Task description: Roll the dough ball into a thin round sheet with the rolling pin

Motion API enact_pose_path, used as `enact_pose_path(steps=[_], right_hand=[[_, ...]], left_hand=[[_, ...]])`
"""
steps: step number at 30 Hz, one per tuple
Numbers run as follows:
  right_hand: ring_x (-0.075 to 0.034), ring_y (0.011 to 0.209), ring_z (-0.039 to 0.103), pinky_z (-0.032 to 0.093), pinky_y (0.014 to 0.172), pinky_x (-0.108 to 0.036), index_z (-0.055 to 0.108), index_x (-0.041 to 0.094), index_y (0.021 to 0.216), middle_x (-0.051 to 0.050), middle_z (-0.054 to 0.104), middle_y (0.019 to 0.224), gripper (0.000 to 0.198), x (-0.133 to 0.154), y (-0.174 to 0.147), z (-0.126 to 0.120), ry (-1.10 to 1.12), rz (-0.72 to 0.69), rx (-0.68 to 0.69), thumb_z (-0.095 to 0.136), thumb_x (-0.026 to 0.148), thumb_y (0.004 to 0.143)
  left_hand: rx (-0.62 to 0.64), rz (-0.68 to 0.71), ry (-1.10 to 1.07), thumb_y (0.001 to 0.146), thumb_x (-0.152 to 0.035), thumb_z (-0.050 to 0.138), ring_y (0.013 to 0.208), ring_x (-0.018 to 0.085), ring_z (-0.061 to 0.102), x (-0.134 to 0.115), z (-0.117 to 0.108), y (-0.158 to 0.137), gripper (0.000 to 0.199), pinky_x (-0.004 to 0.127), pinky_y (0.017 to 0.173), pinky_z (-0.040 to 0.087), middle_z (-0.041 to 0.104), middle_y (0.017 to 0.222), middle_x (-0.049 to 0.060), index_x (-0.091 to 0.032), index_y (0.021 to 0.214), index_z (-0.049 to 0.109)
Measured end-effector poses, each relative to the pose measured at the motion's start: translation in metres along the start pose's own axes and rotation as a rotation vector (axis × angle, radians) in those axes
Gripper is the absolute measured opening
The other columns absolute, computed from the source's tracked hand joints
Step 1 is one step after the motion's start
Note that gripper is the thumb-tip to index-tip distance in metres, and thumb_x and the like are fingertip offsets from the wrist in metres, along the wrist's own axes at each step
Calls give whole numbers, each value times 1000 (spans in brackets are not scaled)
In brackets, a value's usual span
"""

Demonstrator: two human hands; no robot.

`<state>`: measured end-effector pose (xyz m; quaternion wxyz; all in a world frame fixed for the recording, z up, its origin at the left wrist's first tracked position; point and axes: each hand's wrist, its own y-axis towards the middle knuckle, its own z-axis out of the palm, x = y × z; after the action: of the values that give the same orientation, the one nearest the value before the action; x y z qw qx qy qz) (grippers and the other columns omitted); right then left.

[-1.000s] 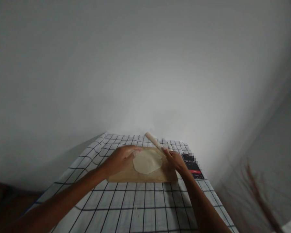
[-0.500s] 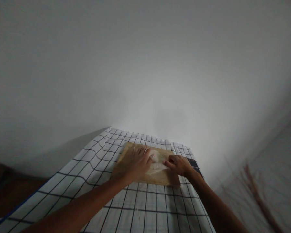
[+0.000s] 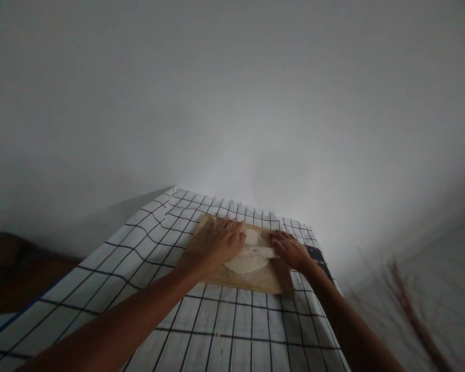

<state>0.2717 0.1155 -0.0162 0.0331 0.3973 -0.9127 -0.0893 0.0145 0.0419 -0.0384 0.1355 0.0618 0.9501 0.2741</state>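
Observation:
A pale, thin round of dough lies on a wooden board. Across it rests a light-coloured rolling pin, its middle bare and both ends covered by my hands. My left hand lies over the pin's left end, palm down, fingers stretched forward and apart. Over the right end is my right hand, its fingers extended over the pin and pointing inward, not wrapped round it. Dough shows both beyond the pin and on its near side. Whitish smears, perhaps flour, are on my fingers.
A white cloth with a black grid covers the table, which meets a plain wall. Beside the board's right edge lies a dark device with lit digits. Thin brown twigs stand off the table at the right.
My right hand's folded fingers have straightened over the pin. Both hands and the pin have moved slightly away from me, and more dough shows on the near side. The view has also shifted.

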Motion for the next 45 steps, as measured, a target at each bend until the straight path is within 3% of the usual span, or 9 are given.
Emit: enact_pose_path(steps=[4, 12, 16, 21, 24, 29, 36, 42, 45], right_hand=[[-26, 140, 47, 38, 118, -49, 66, 22, 130, -7, 64, 138, 46, 30, -40, 2, 102, 146, -139, 28, 32, 105], [-23, 150, 33, 37, 121, -46, 47, 25, 151, -4, 42, 159, 50, 75, -101, 11, 151, 239, -241, 34, 43, 106], [-28, 149, 33, 36, 119, -50, 56, 23, 142, -7, 49, 154, 47, 58, -74, 9, 59, 202, -227, 34, 40, 106], [-26, 134, 54, 43, 110, -43, 69, 22, 123, -11, 62, 139, 46, 28, -1, -11, 12, 254, -141, 30, 40, 107], [-23, 117, 64, 48, 99, -35, 69, 19, 117, -12, 70, 124, 50, 15, 37, -18, 73, 155, -89, 25, 41, 108], [-21, 116, 63, 45, 102, -33, 70, 17, 113, -11, 73, 117, 34, -1, 56, 1, 86, 61, -4, 39, 28, 105], [-30, 144, 40, 36, 115, -47, 61, 17, 130, -16, 52, 149, 37, 10, 10, 16, 55, 150, -11, 37, 25, 103], [-32, 144, 40, 42, 108, -52, 58, 26, 136, -12, 49, 153, 42, 61, -32, 1, 2, 395, -101, 33, 37, 105], [-28, 142, 44, 41, 109, -48, 58, 27, 138, -8, 52, 151, 44, 87, -52, -4, 11, 412, -164, 29, 38, 107]], left_hand=[[13, 80, -25, 99, -30, 40, 144, 37, 39, -8, -8, -18, 42, 67, 118, 24, 55, 147, 15, -20, 136, 58], [22, 180, -9, 101, -31, 36, 146, 32, 39, -20, -26, -49, 48, 58, 123, 20, 49, 154, 13, -16, 146, 48], [2, 126, 19, 100, -31, 39, 141, 34, 44, -18, -15, -40, 46, 62, 120, 24, 55, 148, 15, -17, 142, 52], [-78, 52, 49, 100, -30, 43, 140, 35, 45, -2, 4, -9, 38, 64, 116, 29, 61, 141, 15, -21, 133, 59], [-67, -2, 55, 101, -32, 43, 140, 38, 44, 10, 5, 14, 36, 65, 112, 33, 61, 139, 17, -19, 128, 62], [-5, -62, 89, 100, -29, 40, 138, 43, 45, 19, 6, 39, 36, 69, 107, 36, 62, 135, 22, -16, 122, 65], [104, -29, 70, 99, -30, 40, 142, 41, 41, 16, 14, 37, 40, 71, 112, 29, 57, 145, 18, -17, 132, 60], [144, 84, 43, 98, -26, 41, 142, 36, 44, 7, -10, 10, 40, 64, 114, 31, 56, 147, 14, -20, 133, 60], [90, 193, 73, 98, -21, 36, 141, 33, 46, 1, -26, -13, 41, 61, 116, 33, 59, 144, 14, -18, 130, 62]])
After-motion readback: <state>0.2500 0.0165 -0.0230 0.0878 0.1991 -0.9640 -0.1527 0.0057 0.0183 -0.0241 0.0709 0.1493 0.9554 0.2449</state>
